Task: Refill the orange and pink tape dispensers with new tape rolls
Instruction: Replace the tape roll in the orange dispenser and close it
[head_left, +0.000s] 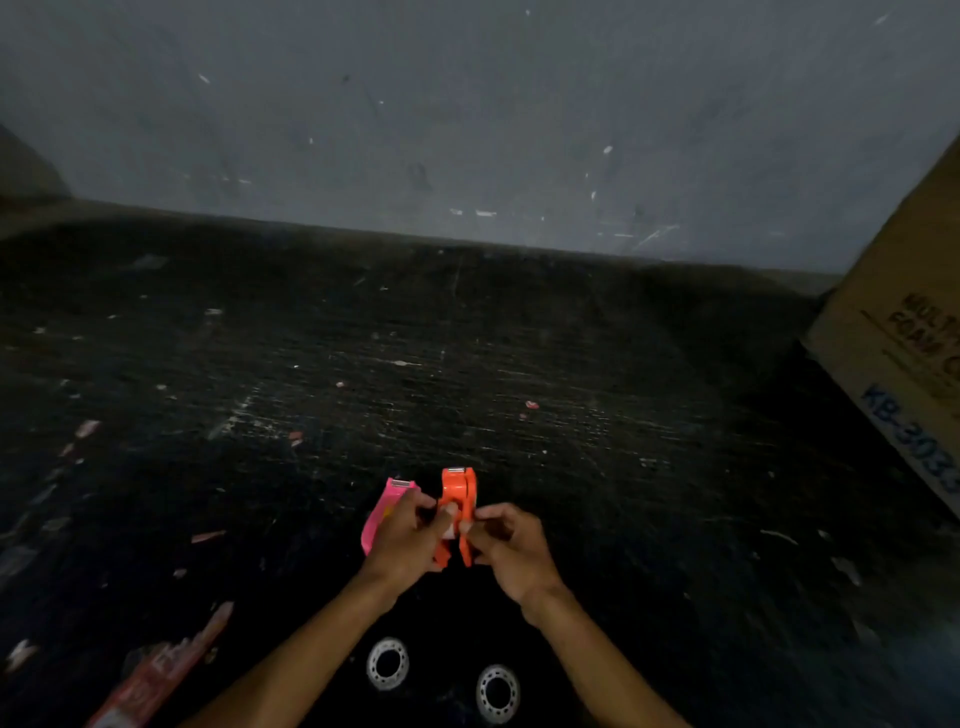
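The orange tape dispenser (457, 501) is held upright just above the dark table, its metal cutter at the top and its two halves parted at the bottom. My left hand (407, 538) grips its left half and my right hand (506, 545) pinches its right half. The pink tape dispenser (383, 512) stands just left of it, partly hidden behind my left hand. Two clear tape rolls lie flat near the table's front: one roll (387, 663) between my forearms, the other roll (497, 693) to its right.
The dark, scratched table (467, 364) carries scattered tape scraps. A red and white wrapper (156, 670) lies at the front left. A cardboard box (904, 332) stands at the right edge. A grey wall (467, 114) closes off the back.
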